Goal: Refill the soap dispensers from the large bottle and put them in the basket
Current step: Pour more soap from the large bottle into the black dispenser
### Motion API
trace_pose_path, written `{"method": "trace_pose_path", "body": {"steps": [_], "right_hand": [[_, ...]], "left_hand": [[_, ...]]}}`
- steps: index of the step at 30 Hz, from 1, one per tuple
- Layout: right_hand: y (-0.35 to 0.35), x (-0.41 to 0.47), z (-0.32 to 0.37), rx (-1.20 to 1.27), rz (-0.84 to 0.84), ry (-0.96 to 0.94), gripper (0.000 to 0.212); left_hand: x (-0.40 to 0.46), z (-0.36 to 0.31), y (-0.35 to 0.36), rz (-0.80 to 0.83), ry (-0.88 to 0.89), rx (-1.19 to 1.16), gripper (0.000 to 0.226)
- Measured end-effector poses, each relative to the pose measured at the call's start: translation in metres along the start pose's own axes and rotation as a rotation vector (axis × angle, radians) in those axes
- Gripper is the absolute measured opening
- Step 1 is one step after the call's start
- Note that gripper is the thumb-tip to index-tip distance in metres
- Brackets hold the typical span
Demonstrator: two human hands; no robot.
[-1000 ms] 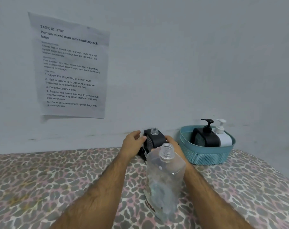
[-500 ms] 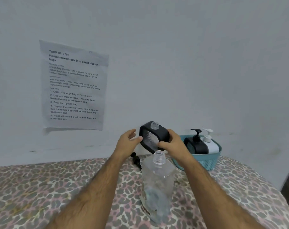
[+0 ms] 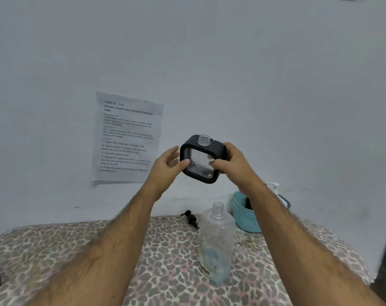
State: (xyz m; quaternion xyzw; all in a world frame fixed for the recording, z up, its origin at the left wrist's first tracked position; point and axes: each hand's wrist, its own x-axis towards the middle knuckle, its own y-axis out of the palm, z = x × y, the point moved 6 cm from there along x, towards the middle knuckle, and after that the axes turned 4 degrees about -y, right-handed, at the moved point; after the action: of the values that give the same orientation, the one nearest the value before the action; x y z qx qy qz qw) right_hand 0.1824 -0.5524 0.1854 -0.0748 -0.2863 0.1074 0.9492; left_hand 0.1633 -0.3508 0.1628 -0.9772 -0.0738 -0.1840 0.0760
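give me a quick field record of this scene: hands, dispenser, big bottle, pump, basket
right hand: grips the black dispenser by its right side
left hand: thumb on the dispenser's left edge, fingers relaxed
dispenser: held up in the air, tilted, neck open, no pump
big bottle: upright on the table, uncapped
pump: black, lying on the table left of the big bottle
basket: teal, behind the right forearm, white pump top showing
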Motion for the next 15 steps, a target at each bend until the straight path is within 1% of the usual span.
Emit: {"method": "trace_pose_path", "body": {"steps": [2,5,11,13,15], "right_hand": [[0.011,-0.004,0.015,-0.005,0.057,-0.002,0.047],[0.031,-0.013,0.031,0.013,0.125,0.011,0.048],[0.071,-0.038,0.036,0.082,0.193,0.099,0.053],[0.085,-0.047,0.029,0.077,0.202,0.12,0.049],[0.097,-0.056,0.019,0.068,0.207,0.142,0.04]], "left_hand": [[-0.008,-0.011,-0.008,0.015,0.032,-0.015,0.064],[-0.026,-0.022,-0.021,0.036,0.057,-0.038,0.05],[-0.064,-0.014,-0.058,0.026,-0.022,-0.076,0.054],[-0.079,-0.006,-0.069,0.011,-0.057,-0.063,0.052],[-0.092,0.007,-0.078,-0.014,-0.092,-0.044,0.051]]}}
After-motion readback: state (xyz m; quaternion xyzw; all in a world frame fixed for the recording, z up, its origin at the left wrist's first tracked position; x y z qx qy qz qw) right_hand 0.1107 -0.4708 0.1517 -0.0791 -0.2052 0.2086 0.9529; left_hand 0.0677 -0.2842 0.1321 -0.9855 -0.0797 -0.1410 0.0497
